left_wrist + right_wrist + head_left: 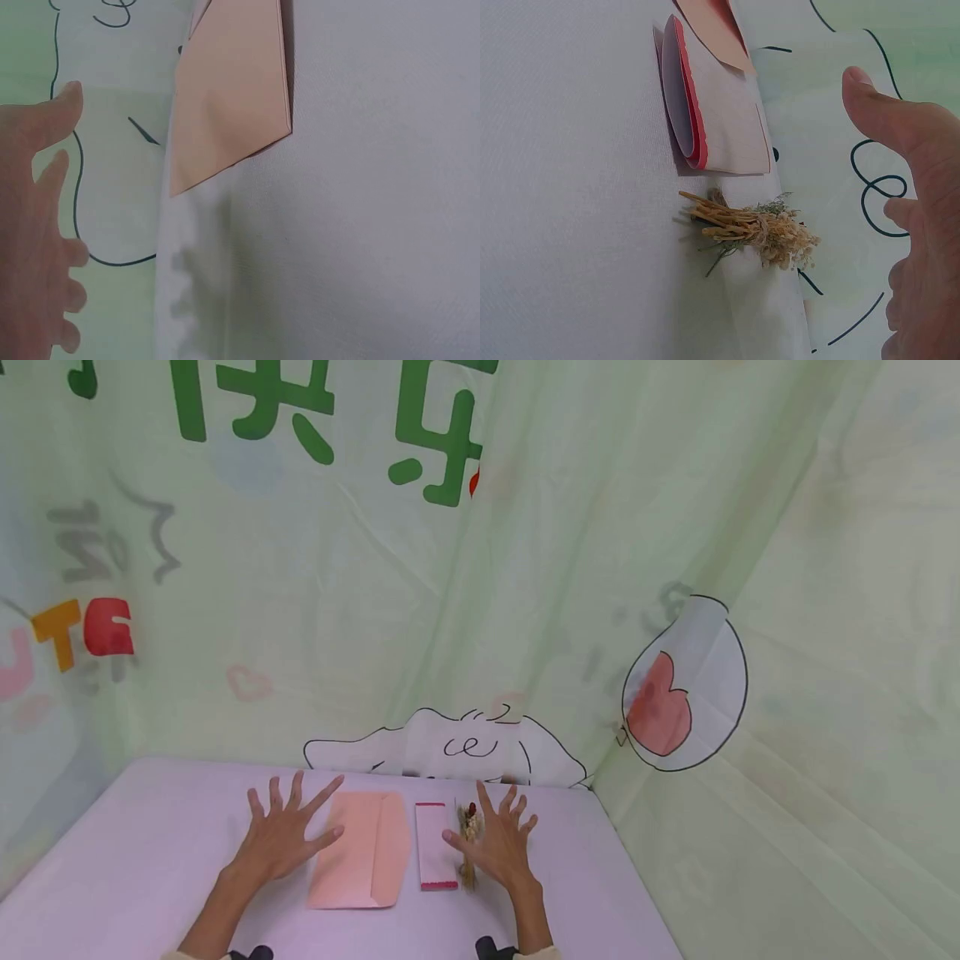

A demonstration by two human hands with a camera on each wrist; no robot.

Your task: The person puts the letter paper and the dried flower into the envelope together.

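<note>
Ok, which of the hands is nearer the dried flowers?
Right. In the head view, the right hand overlaps the dried flowers; the left hand is farther left, past the folded paper, by the envelope.

Head view: bright, even, diffuse light reaches the far corners of the table (577, 893); motifs show dimly through the curtain (360, 610). Wrist views: dimmer, greyer. The left hand (30, 217) casts a soft-edged shadow along the table's far edge; a fainter one lies near that edge, beside the dried-flower bunch (742, 223), its finest detail soft.
</note>
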